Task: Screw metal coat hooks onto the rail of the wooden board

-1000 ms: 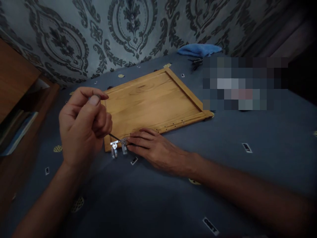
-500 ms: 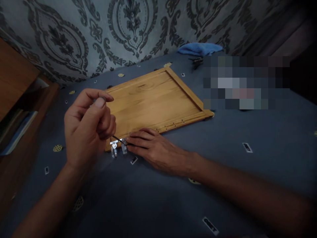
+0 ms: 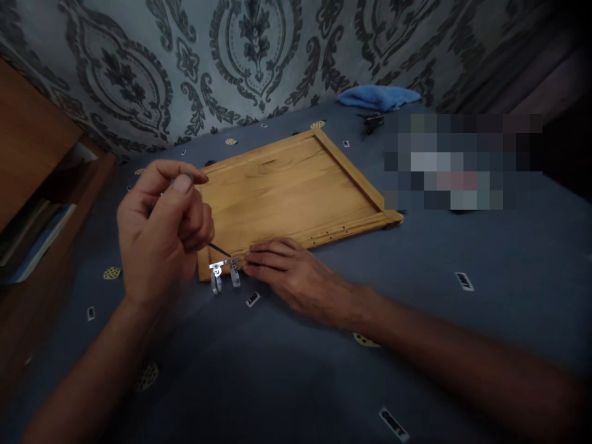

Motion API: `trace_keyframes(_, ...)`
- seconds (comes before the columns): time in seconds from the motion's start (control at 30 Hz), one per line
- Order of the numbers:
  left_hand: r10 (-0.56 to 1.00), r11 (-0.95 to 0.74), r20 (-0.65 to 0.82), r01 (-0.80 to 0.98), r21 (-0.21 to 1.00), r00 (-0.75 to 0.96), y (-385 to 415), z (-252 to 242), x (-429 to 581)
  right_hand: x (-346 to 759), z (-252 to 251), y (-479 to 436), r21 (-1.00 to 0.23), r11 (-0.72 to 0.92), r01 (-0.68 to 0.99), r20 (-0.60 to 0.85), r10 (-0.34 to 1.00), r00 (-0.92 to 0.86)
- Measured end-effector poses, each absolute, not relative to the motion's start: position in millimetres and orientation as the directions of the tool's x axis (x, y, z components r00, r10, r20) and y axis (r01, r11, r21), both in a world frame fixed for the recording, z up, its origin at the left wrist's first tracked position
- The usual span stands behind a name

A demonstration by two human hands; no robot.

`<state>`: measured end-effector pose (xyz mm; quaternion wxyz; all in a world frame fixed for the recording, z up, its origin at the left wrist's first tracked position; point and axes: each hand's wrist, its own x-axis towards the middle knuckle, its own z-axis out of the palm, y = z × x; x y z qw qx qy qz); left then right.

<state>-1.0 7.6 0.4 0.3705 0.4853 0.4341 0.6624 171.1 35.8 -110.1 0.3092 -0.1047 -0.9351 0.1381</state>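
Observation:
My left hand (image 3: pixel 166 228) is closed around a screwdriver, its handle hidden in my fingers. The thin dark shaft (image 3: pixel 219 249) slants down to the right, and its tip is at a shiny metal strip with two hooks (image 3: pixel 226 266). This hook strip lies along the near left edge of a framed wooden panel (image 3: pixel 287 185). My right hand (image 3: pixel 296 271) lies flat, fingers stretched out, on the panel's near edge just right of the hooks. Small dark holes dot that edge farther to the right.
Under the panel spreads a dark blue patterned cloth (image 3: pixel 296 382). A blue towel (image 3: pixel 379 97) lies by the patterned wall, with a small dark object (image 3: pixel 371 120) in front of it. On the left stands a wooden cabinet (image 3: pixel 37 148) with books. A blurred-out patch covers the right.
The view has shifted slightly, so most things sit a little lower and to the right. My left hand stays at the hook strip with the screwdriver; my right hand remains on the panel edge.

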Motion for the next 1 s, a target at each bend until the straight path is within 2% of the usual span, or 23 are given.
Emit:
trace_keyframes(0.1, 0.884, -0.392, 0.355, -0.067, 0.918, -0.303, 13, -3, -5, 172, -111, 37, -0.352, 0.927, 0.133, 0.574, 0.326, -0.751)
trace_keyframes(0.27, 0.889, -0.371, 0.310, -0.131, 0.919, -0.338, 26, -22, -13, 174, -110, 37, -0.361, 0.923, 0.134, 0.572, 0.333, -0.750)
trace_keyframes(0.4, 0.859, -0.370, 0.312, -0.072, 0.926, -0.405, 41, -42, -32, 174, -110, 37, -0.368, 0.920, 0.132, 0.576, 0.337, -0.745)
trace_keyframes(0.57, 0.843, -0.194, 0.250, 0.164, 0.967, -0.477, 59, -76, -76, 174, -109, 36, -0.395, 0.910, 0.122, 0.581, 0.351, -0.734)
trace_keyframes(0.73, 0.885, 0.031, 0.124, 0.323, 0.946, -0.449, 70, -99, -108, 173, -108, 37, -0.375, 0.922, 0.100, 0.601, 0.324, -0.730)
trace_keyframes(0.87, 0.907, 0.126, 0.051, 0.386, 0.914, -0.418, 70, -103, -115, 172, -107, 37, -0.372, 0.923, 0.099, 0.613, 0.324, -0.720)
trace_keyframes(1.0, 0.911, 0.194, -0.024, 0.377, 0.906, -0.412, 71, -106, -116, 173, -108, 36, -0.369, 0.924, 0.103, 0.608, 0.324, -0.725)
